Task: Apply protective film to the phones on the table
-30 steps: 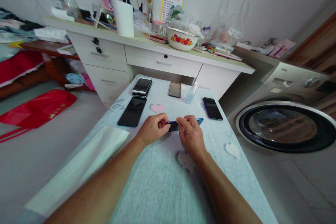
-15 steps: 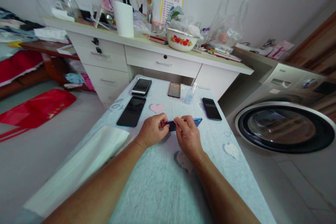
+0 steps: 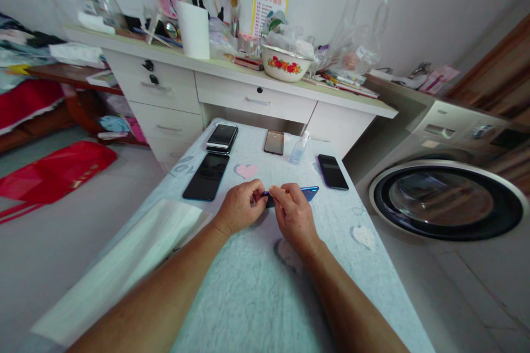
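A blue smartphone is held tilted, edge toward me, just above the table. My left hand pinches its left end, fingers curled and closed. With fingertips pressed together, my right hand grips the phone's upper edge near the left end. Whether a small thing sits between those fingertips is hidden. Left of my hands lies a large dark phone, screen up. A stack of phones sits behind it. Beyond my hands are a brownish phone case and a clear spray bottle. Another phone lies at the right.
A pale cloth with hearts covers the table. White folded material lies along its left side. Behind stands a desk with a flowered bowl and a paper roll. A washing machine stands at the right.
My right hand's fingertips have slid slightly left along the phone's edge, closer to my left hand. The left hand keeps its hold. The view has shifted very slightly.
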{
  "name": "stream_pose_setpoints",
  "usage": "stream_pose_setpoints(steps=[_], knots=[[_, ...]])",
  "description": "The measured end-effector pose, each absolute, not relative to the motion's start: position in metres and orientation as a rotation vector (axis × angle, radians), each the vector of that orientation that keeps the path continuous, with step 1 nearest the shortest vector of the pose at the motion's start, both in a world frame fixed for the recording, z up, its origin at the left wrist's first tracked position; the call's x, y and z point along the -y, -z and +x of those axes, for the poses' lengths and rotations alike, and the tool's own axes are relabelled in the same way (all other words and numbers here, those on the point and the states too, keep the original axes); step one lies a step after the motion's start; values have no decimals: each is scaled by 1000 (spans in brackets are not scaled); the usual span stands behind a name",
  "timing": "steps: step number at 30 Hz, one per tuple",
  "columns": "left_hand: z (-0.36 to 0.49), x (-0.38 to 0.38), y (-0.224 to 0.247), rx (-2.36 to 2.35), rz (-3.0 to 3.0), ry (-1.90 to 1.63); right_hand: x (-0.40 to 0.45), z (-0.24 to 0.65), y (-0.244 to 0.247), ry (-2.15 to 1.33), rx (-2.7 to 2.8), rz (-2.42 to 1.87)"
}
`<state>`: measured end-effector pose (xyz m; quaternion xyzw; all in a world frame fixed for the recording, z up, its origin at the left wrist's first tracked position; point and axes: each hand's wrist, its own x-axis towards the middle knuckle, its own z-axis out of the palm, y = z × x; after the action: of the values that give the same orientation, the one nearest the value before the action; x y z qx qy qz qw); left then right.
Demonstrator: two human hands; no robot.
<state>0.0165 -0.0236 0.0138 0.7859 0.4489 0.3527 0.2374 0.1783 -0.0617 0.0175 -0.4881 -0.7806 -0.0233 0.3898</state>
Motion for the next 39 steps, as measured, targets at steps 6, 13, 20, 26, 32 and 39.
stream_pose_setpoints(steps=[6, 13, 20, 26, 32, 39], knots=[[15, 23, -15, -1235, 2157, -953, 60, 200, -16, 101, 1903, -1300], [15, 23, -16, -1233, 2149, -943, 59, 208, -18, 161, 1833, -1379], [16, 24, -15, -1233, 2145, -973, 61, 189, -15, 83, 1913, -1289], [16, 22, -11, -1214, 2146, -976, 64, 173, -15, 58, 1982, -1208], [16, 22, -10, -1203, 2137, -982, 65, 170, -18, 77, 2035, -1179], [16, 23, -13, -1212, 2143, -969, 62, 188, -18, 103, 1972, -1261]])
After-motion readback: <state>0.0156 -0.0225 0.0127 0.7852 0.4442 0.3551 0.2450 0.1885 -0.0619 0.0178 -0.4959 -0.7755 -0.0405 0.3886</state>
